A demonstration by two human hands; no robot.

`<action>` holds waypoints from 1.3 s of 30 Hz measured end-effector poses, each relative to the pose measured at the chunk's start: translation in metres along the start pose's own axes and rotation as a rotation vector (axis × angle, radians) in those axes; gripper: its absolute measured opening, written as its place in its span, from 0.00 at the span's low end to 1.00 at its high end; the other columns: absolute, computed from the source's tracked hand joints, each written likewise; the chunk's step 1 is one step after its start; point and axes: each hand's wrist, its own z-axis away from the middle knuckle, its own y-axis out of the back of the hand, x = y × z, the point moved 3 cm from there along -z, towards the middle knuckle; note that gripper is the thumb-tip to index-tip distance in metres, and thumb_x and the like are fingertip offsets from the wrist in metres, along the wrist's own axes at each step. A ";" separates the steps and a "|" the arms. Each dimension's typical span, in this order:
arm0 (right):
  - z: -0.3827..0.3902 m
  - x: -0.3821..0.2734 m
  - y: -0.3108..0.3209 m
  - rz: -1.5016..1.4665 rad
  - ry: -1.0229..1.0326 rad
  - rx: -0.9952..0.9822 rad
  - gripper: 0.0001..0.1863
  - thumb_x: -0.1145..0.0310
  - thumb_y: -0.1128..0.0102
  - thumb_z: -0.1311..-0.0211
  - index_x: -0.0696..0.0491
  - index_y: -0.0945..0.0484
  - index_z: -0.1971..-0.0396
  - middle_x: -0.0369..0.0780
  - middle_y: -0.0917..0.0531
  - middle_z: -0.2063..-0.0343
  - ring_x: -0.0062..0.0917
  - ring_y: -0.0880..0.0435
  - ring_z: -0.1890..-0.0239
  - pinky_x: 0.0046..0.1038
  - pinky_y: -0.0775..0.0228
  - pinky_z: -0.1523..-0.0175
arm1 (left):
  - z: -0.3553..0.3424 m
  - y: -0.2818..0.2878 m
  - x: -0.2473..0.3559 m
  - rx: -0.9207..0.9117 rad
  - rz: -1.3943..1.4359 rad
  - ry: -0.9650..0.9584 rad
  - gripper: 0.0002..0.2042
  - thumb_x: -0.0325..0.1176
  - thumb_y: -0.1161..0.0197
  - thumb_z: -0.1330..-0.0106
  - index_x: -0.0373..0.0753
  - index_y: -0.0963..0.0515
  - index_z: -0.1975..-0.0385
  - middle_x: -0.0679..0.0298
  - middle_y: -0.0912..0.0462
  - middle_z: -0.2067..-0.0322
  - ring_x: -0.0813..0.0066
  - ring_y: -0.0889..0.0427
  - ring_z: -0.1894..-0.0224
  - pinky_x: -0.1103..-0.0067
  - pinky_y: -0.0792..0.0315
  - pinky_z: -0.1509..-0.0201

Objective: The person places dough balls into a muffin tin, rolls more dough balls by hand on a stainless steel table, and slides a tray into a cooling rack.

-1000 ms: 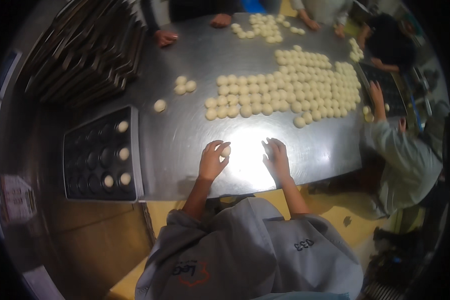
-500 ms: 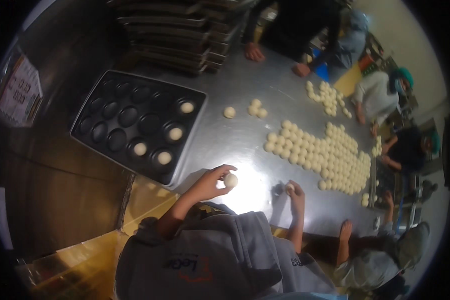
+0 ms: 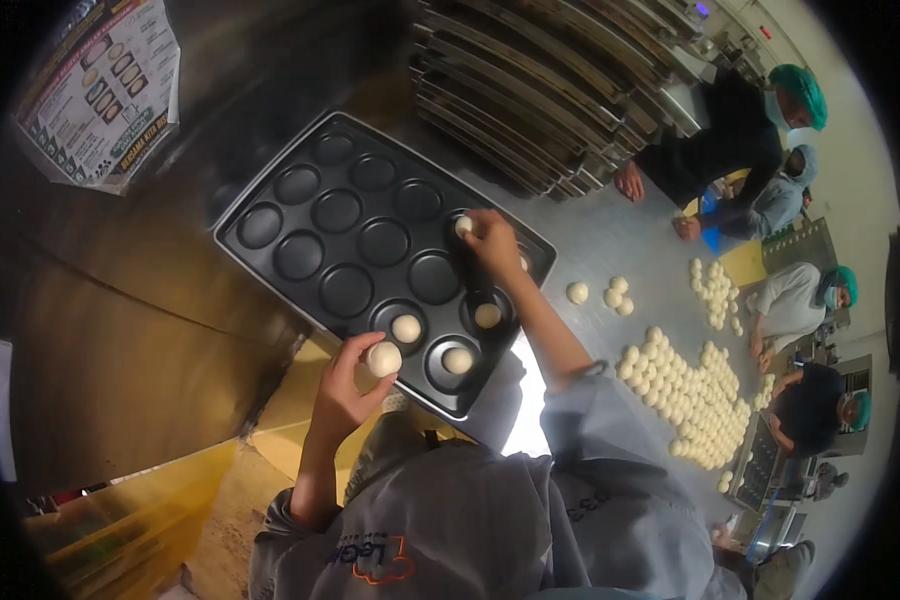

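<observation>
My left hand [image 3: 338, 392] pinches a pale round dough ball [image 3: 384, 360] just over the near edge of a dark baking tray [image 3: 382, 242] with round hollows. Across the tray, my right hand [image 3: 494, 245] has its fingers closed on another dough ball [image 3: 465, 226], at a hollow near the far right edge. Whether that ball touches the bottom, I cannot tell. Other dough balls sit in hollows at the tray's right end: one [image 3: 405, 328] close to my left hand, one [image 3: 457, 360] by the near corner, one [image 3: 487, 316] under my right forearm. Another is partly hidden behind my right wrist.
Stacked metal trays [image 3: 550, 100] stand beyond the tray. A large batch of dough balls [image 3: 690, 400] covers part of the steel table [image 3: 560, 225] at right, with a lone ball [image 3: 577, 292] and a small cluster [image 3: 618, 297] nearer. Several people work along the table.
My view has swung left toward the tray. Both hands have moved from the table to the tray, each still with a dough ball; the right one reaches across to a far hollow.
</observation>
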 end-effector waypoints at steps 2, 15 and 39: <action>-0.011 0.001 -0.021 0.165 -0.016 -0.067 0.21 0.65 0.29 0.44 0.51 0.17 0.49 0.45 0.16 0.51 0.43 0.17 0.50 0.39 0.25 0.42 | -0.009 0.009 -0.001 0.024 -0.007 0.001 0.25 0.25 0.28 0.43 0.38 0.26 0.44 0.55 0.19 0.54 0.60 0.18 0.52 0.71 0.25 0.47; 0.252 0.006 0.074 0.083 -0.234 0.237 0.16 0.74 0.37 0.43 0.54 0.20 0.52 0.45 0.25 0.48 0.42 0.26 0.43 0.40 0.30 0.39 | -0.157 -0.120 -0.100 -0.328 -0.607 -0.170 0.26 0.33 0.25 0.46 0.38 0.25 0.46 0.54 0.22 0.44 0.51 0.25 0.40 0.60 0.29 0.37; 0.374 0.237 0.246 0.550 -0.475 0.531 0.14 0.62 0.28 0.54 0.48 0.19 0.66 0.40 0.24 0.57 0.37 0.27 0.47 0.46 0.41 0.47 | -0.026 -0.559 0.034 -0.487 -0.477 -0.543 0.20 0.22 0.30 0.43 0.37 0.23 0.49 0.54 0.21 0.52 0.52 0.19 0.50 0.64 0.26 0.44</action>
